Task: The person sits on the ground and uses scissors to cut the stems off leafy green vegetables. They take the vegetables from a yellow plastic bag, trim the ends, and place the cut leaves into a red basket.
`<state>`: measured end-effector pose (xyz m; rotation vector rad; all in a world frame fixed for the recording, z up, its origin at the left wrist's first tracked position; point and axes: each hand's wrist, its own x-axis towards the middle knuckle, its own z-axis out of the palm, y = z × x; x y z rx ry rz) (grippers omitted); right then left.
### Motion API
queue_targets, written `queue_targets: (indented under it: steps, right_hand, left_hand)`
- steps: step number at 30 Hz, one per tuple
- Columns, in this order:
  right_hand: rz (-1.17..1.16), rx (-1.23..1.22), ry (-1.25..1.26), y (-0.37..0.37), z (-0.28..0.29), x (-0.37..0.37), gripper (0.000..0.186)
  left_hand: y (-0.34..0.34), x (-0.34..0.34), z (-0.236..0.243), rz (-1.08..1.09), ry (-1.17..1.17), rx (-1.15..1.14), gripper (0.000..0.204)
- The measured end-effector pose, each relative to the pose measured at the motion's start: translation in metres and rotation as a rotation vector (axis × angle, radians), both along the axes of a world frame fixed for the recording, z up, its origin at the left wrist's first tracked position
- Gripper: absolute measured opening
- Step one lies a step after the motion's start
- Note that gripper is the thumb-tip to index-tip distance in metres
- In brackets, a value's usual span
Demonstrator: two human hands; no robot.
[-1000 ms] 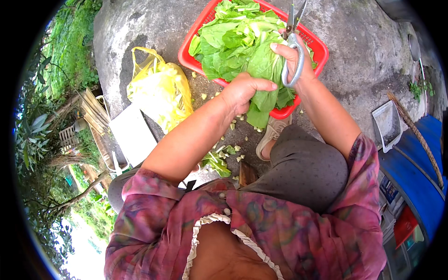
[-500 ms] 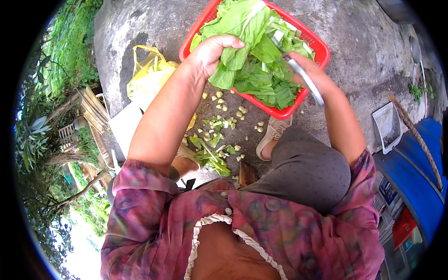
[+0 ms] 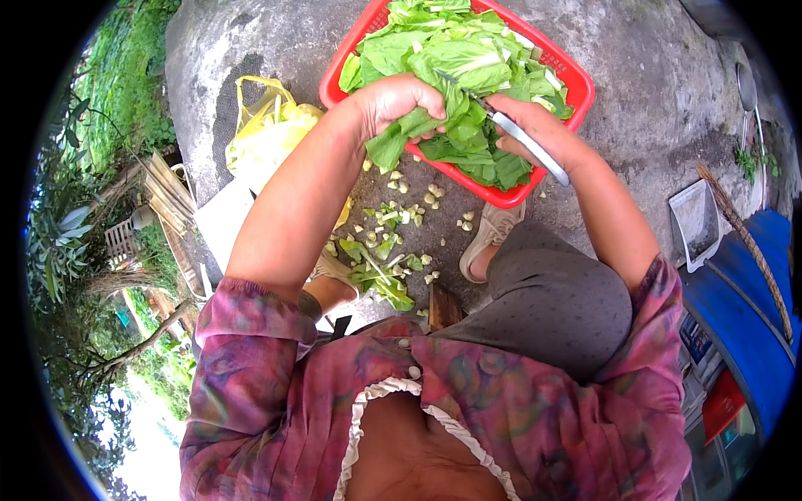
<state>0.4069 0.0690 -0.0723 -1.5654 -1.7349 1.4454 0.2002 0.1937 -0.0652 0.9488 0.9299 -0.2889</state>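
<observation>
Over the near part of a red plastic basket [image 3: 511, 197], my left hand [image 3: 394, 102] is closed round a bunch of green leaves [image 3: 458, 117]. My right hand [image 3: 535, 125] grips a pair of scissors [image 3: 535, 151] with a pale grey handle. The dark blades reach in among the leaves beside my left hand, and leaf partly covers them. Cut leafy greens [image 3: 501, 163] with white stalk pieces fill the basket below both hands.
Stalk ends [image 3: 434, 194] and leaf scraps [image 3: 380, 280] lie on the concrete between my shoes [image 3: 494, 234]. A yellow plastic bag [image 3: 271, 134] stands to the left. On the right are a white dustpan-like tray [image 3: 697, 224] and a blue sheet [image 3: 756, 275].
The large leaf that my left hand held up has dropped lower, over the greens in the basket. My right hand and the scissors have shifted left, closer to my left hand.
</observation>
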Motion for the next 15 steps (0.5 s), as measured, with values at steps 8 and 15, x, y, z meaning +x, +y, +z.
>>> queue_targets:
  steps: [8,15]
  right_hand:
    - [-0.111,-0.088,0.004,0.007,-0.013,-0.007,0.034]
    - [-0.105,-0.067,0.081,0.007,-0.019,-0.012,0.032]
  left_hand:
    - [0.013,0.002,0.0,0.053,0.057,0.005,0.02]
    - [0.015,0.003,-0.01,-0.11,0.068,-0.027,0.02]
